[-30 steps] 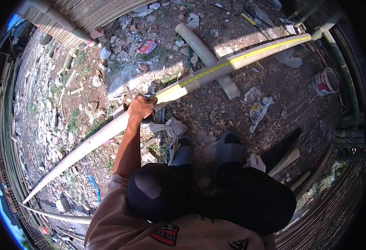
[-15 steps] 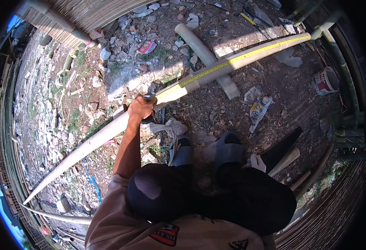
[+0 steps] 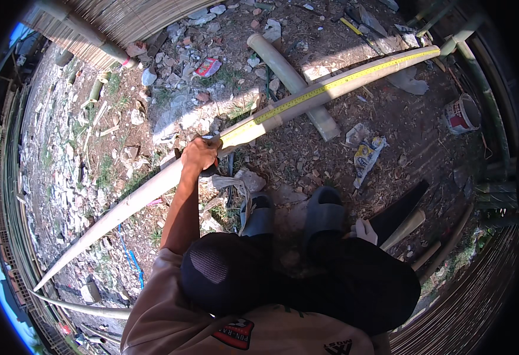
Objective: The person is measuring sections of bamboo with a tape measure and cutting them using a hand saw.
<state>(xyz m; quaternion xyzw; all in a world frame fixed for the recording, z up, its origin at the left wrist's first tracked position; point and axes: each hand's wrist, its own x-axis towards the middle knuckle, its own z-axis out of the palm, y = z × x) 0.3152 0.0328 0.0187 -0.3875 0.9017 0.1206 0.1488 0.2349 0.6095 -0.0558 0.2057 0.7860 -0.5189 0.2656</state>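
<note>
A long pale bamboo pole [image 3: 120, 195] runs slantwise from the lower left to the upper right. Along its right half lies the yellow blade of a tape measure [image 3: 312, 94], stretched to the pole's far end. My left hand [image 3: 199, 155] is closed over the tape's dark case, mostly hidden under the fingers, and presses it on the pole. Beside my right knee, my right hand [image 3: 364, 231] appears pale, as if gloved. It is closed at the near end of a broad dark blade, which looks like a handsaw [image 3: 398, 213]; the grip is hidden.
A shorter bamboo piece [image 3: 280, 68] lies crosswise under the pole. At the right stand a white bucket [image 3: 461, 114] and bamboo posts. A yellow tool [image 3: 351, 27], wrappers, stones and rubble litter the ground. My slippered feet [image 3: 324, 213] are below the pole; cut bamboo lies beside the saw.
</note>
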